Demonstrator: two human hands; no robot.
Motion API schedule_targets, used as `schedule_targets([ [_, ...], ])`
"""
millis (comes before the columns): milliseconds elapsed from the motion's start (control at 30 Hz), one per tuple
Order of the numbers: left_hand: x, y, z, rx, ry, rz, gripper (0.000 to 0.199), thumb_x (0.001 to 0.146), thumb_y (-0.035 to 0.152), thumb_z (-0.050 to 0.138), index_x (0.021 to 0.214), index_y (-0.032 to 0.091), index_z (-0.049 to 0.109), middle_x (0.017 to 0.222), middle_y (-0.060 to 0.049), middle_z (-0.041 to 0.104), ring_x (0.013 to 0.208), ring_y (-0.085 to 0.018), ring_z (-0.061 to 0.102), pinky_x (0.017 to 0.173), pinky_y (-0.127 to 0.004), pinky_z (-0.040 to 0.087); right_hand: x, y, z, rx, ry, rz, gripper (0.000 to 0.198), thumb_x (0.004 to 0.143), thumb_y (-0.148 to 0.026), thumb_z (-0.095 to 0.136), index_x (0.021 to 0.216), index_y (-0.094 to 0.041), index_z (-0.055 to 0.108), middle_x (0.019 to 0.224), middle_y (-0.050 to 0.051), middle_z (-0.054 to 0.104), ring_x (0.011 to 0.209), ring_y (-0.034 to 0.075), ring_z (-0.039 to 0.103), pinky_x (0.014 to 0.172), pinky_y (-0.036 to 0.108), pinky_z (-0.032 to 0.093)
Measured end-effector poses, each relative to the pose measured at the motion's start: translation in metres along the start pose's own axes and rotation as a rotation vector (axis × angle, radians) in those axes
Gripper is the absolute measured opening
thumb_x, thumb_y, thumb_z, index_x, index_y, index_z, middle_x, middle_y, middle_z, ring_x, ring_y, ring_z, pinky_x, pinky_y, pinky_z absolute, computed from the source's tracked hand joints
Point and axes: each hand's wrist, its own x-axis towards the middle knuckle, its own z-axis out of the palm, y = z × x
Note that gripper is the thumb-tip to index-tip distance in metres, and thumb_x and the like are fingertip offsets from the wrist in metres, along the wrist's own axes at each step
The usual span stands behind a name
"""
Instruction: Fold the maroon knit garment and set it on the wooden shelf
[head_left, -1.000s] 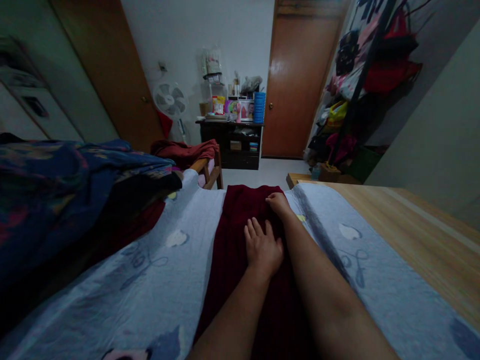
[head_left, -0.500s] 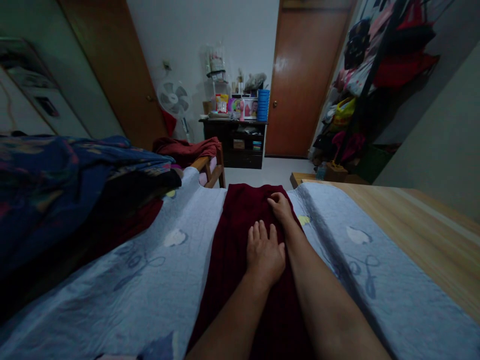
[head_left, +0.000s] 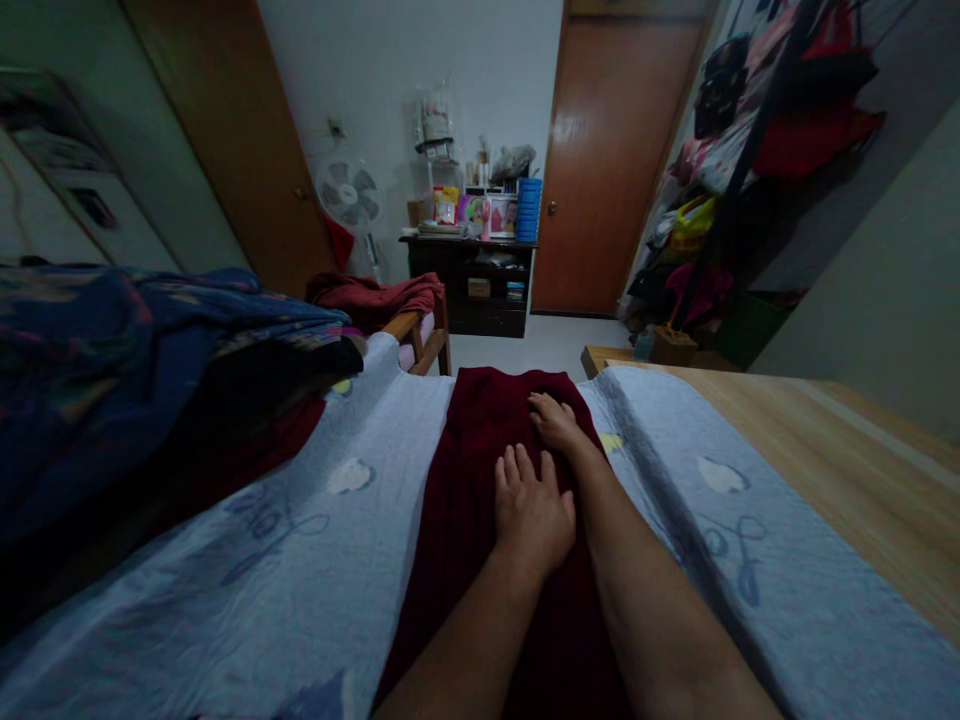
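A dark red garment (head_left: 465, 480) lies lengthwise on the light blue patterned bed sheet (head_left: 315, 540), folded into a long strip; its exact kind I cannot make out. My left hand (head_left: 531, 510) rests flat on the middle of the cloth, fingers spread and pointing away from me. Just beyond it and to the right, my right hand (head_left: 555, 422) lies on the cloth near its far end, fingers stretched out to the left. Neither hand grips anything. My forearms cover part of the garment's near half.
A pile of dark clothes (head_left: 165, 350) lies on the bed's left. Light wood boards (head_left: 840, 430) run along the right. Beyond the bed stand a wooden frame with a reddish cloth (head_left: 375, 300), a fan (head_left: 349, 195), a dark cabinet (head_left: 465, 285) and hanging bags (head_left: 802, 140).
My right hand has lowered slightly toward me, and its fingers have gone from curled to stretched out on the cloth. The left hand has barely moved.
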Motion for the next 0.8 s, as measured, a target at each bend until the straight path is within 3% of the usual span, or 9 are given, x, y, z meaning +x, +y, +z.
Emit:
schedule_targets([
  [133, 0.000, 0.000, 0.002, 0.006, -0.002, -0.015, 0.066, 0.086, 0.051, 0.047, 0.141, 0.016, 0.043, 0.147, -0.019, 0.040, 0.139, -0.039, 0.027, 0.112, -0.055, 0.020, 0.002, 0.001, 0.009, -0.203, -0.059, 0.051, 0.046, 0.094, -0.025, 0.038, 0.140, -0.026, 0.041, 0.155, 0.003, 0.029, 0.144, 0.021, 0.017, 0.113, 0.054, 0.011],
  [367, 0.001, 0.003, -0.002, 0.004, -0.038, -0.039, 0.070, 0.085, 0.049, 0.047, 0.142, 0.010, 0.040, 0.148, -0.022, 0.037, 0.139, -0.040, 0.026, 0.113, -0.053, 0.019, 0.002, -0.006, 0.011, -0.325, -0.062, 0.065, 0.053, 0.095, -0.034, 0.033, 0.146, -0.024, 0.031, 0.159, 0.002, 0.015, 0.143, 0.025, 0.013, 0.112, 0.053, 0.015],
  [500, 0.001, 0.002, -0.001, 0.015, -0.042, -0.047, 0.073, 0.086, 0.050, 0.045, 0.142, 0.003, 0.038, 0.147, -0.025, 0.036, 0.140, -0.038, 0.026, 0.114, -0.051, 0.018, 0.003, -0.008, 0.008, -0.349, -0.020, 0.059, 0.051, 0.094, -0.039, 0.035, 0.144, -0.028, 0.037, 0.157, 0.000, 0.023, 0.132, 0.031, 0.031, 0.104, 0.052, 0.028],
  [633, 0.000, 0.001, 0.002, 0.021, -0.014, -0.029, 0.071, 0.087, 0.052, 0.043, 0.142, 0.006, 0.041, 0.147, -0.024, 0.038, 0.139, -0.039, 0.027, 0.114, -0.051, 0.019, 0.010, -0.003, 0.007, -0.274, 0.080, 0.038, 0.044, 0.093, -0.034, 0.038, 0.136, -0.029, 0.049, 0.152, 0.000, 0.035, 0.121, 0.030, 0.041, 0.098, 0.048, 0.035],
  [800, 0.000, 0.000, 0.002, 0.008, -0.008, -0.011, 0.065, 0.086, 0.052, 0.046, 0.141, 0.017, 0.045, 0.147, -0.019, 0.040, 0.138, -0.041, 0.027, 0.112, -0.054, 0.019, 0.020, 0.012, -0.002, 0.189, 0.105, 0.032, 0.037, 0.087, -0.021, 0.046, 0.119, -0.024, 0.063, 0.139, 0.002, 0.052, 0.121, 0.022, 0.046, 0.103, 0.040, 0.033],
])
